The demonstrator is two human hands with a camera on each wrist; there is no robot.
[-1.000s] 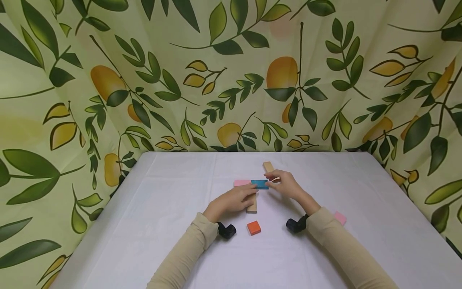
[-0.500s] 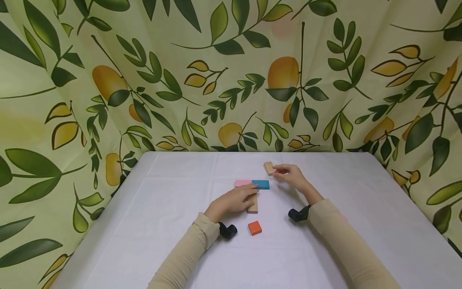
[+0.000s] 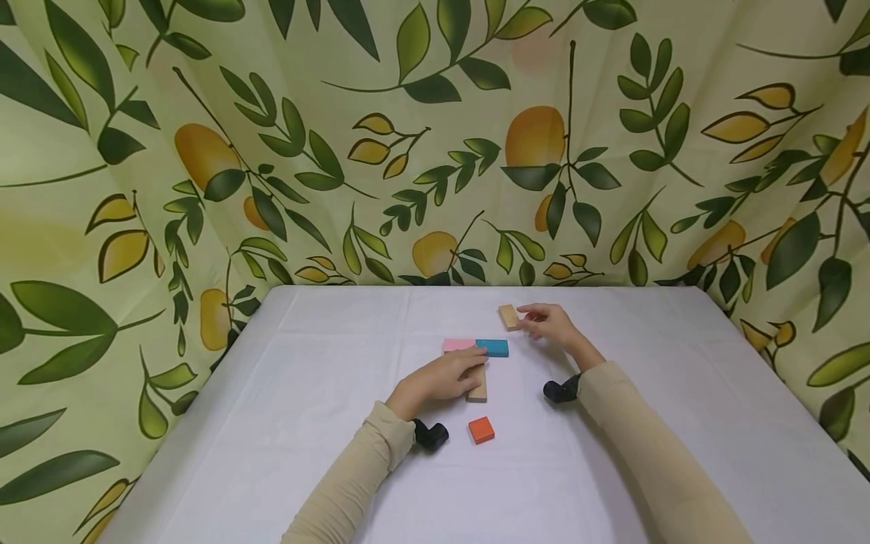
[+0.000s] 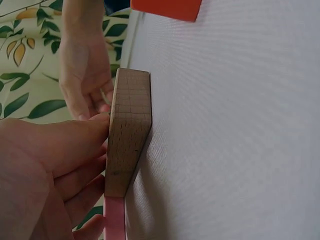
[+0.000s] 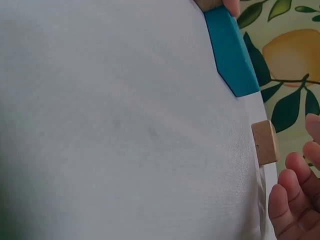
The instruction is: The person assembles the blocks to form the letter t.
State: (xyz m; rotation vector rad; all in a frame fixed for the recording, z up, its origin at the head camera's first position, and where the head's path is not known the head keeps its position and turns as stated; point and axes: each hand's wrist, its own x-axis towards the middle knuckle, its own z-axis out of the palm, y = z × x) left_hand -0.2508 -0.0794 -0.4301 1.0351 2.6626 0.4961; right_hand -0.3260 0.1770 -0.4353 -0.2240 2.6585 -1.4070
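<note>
My left hand (image 3: 445, 375) rests with its fingers over the joined blocks: a pink block (image 3: 458, 344), a blue block (image 3: 496, 347) end to end with it, and a wooden block (image 3: 477, 393) running toward me from them. In the left wrist view, the thumb touches the top edge of that wooden block (image 4: 131, 105); the pink block (image 4: 114, 220) meets its far end. My right hand (image 3: 552, 325) holds nothing, fingers loosely bent, just right of a second wooden block (image 3: 508, 317) behind the blue one. The right wrist view shows this hand (image 5: 300, 200) apart from that block (image 5: 264, 142).
An orange-red square block (image 3: 481, 430) lies nearer me, by the black wrist camera (image 3: 431, 436) on the left wrist. A white cloth (image 3: 306, 423) covers the table. Behind it hangs a leaf-and-fruit patterned curtain (image 3: 381, 249).
My right hand has left the blue block, moved back to the far wooden block and drawn slightly off it to the right. The right sleeve now covers a small pink block. My left hand stays put.
</note>
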